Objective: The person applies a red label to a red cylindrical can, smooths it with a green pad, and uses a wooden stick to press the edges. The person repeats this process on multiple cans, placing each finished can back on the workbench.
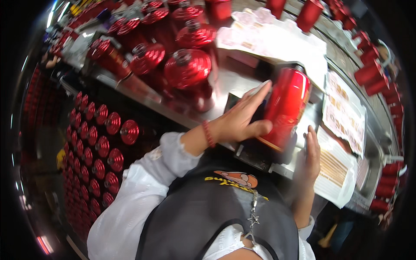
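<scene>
1. the glossy red canister [286, 104] slanted across my feed, over the steel surface [227, 80] and close to its near edge, with a black block [253, 158] just below; i could not tell whether its base rested on anything.
2. i saw the left hand [240, 119] laid along the canister's left side, fingers straight and pressed together, thumb apart toward the lower end; nothing was pinched.
3. the right hand [312, 151] was raised to the canister's right, apart from it, between it and a white tray of tan strips [333, 167]; its fingers looked extended, but blur kept me from telling how closely they lay.
4. i judged the canister stiff, thin-walled and fairly light, its shiny curve likely slippery and its finish easy to scuff.
5. from my remote seat, i favoured an opposed grip at mid-height, both palms flat on the wall, clear of the dark top end and gold-marked side.
</scene>
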Tool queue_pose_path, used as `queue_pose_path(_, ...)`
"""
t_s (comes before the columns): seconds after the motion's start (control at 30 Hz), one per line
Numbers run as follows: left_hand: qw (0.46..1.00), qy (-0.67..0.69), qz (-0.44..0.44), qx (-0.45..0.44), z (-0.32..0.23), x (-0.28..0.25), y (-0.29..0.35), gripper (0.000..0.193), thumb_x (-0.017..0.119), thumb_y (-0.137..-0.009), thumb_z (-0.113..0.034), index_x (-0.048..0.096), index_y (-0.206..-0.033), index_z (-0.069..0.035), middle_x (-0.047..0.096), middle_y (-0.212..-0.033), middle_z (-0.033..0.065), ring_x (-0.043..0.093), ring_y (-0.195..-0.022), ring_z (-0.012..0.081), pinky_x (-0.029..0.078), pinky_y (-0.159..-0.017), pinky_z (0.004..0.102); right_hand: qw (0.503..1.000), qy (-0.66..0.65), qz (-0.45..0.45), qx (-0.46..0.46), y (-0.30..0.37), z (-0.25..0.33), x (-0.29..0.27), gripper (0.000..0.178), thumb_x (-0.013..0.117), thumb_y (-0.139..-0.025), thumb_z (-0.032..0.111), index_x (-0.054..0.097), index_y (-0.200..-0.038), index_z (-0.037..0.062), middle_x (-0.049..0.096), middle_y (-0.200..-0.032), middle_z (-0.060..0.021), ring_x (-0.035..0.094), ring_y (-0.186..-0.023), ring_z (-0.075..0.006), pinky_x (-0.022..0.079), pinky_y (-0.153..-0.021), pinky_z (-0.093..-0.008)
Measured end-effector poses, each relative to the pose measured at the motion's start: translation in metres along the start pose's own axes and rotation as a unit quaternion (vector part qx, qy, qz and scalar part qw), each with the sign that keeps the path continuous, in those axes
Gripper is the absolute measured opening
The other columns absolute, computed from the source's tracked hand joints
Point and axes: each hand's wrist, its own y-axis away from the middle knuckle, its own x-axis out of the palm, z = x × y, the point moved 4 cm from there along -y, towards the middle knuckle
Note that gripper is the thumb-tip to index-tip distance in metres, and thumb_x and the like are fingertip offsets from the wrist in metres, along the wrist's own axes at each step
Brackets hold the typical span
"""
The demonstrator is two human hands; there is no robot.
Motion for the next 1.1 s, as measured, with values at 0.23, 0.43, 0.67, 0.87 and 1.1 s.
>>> queue_pose_path(0.23,0.833,0.495,-0.090,-0.230,0.037,0.022,-0.112,0.049,0.048,-0.108,-0.047,0.061,-0.116,0.000,0.074,-0.102,0.0110,0.072,-0.087,0.0191,0.060,-0.083,0.0369,0.996,0.085,-0.037,-0.016,-0.018,0.030,0.038,0.085,0.081,-0.079,0.003,0.038,-0.152,-0.0050,0.043,-0.154,-0.0298,0.046,-0.138,-0.0464,0.037,-0.115,-0.0499)
queue_pose_path(0.43,0.840,0.479,-0.063,-0.246,-0.007,0.016,-0.080,0.038,0.063,-0.103,-0.042,0.068,-0.114,-0.006,0.074,-0.106,0.0036,0.069,-0.096,0.0129,0.054,-0.087,0.0291,0.996,0.054,-0.048,-0.046,0.008,0.068,-0.007,0.079,0.077,-0.087,0.007,0.035,-0.153,-0.0006,0.045,-0.151,-0.0335,0.050,-0.135,-0.0495,0.043,-0.109,-0.0525)
queue_pose_path(0.67,0.914,0.390,-0.112,-0.003,-0.164,-0.102,0.023,0.033,0.054,-0.107,-0.025,0.065,-0.124,0.001,0.071,-0.122,0.0125,0.067,-0.113,0.0200,0.053,-0.099,0.0360,0.969,0.000,-0.099,-0.228,-0.034,0.134,-0.019,0.080,0.080,-0.088,0.015,0.032,-0.151,0.0101,0.055,-0.136,-0.0309,0.062,-0.113,-0.0446,0.054,-0.093,-0.0517)
queue_pose_path(0.87,0.924,0.172,-0.331,0.085,-0.219,-0.253,0.125,0.030,0.050,-0.107,-0.017,0.066,-0.122,0.003,0.074,-0.114,0.0130,0.070,-0.109,0.0237,0.055,-0.099,0.0382,0.914,-0.154,-0.069,-0.370,-0.119,0.181,0.051,0.058,0.080,-0.074,0.009,0.065,-0.130,0.0024,0.060,-0.140,-0.0249,0.061,-0.117,-0.0400,0.052,-0.096,-0.0452)
queue_pose_path(1.1,0.793,-0.338,-0.506,0.011,-0.086,-0.343,0.119,0.024,0.075,-0.092,-0.020,0.072,-0.105,-0.001,0.074,-0.096,0.0102,0.069,-0.086,0.0189,0.055,-0.080,0.0316,0.964,-0.079,-0.036,-0.253,-0.113,0.137,0.057,0.044,0.070,-0.087,0.002,0.063,-0.130,-0.0019,0.058,-0.141,-0.0272,0.059,-0.125,-0.0418,0.047,-0.105,-0.0467)
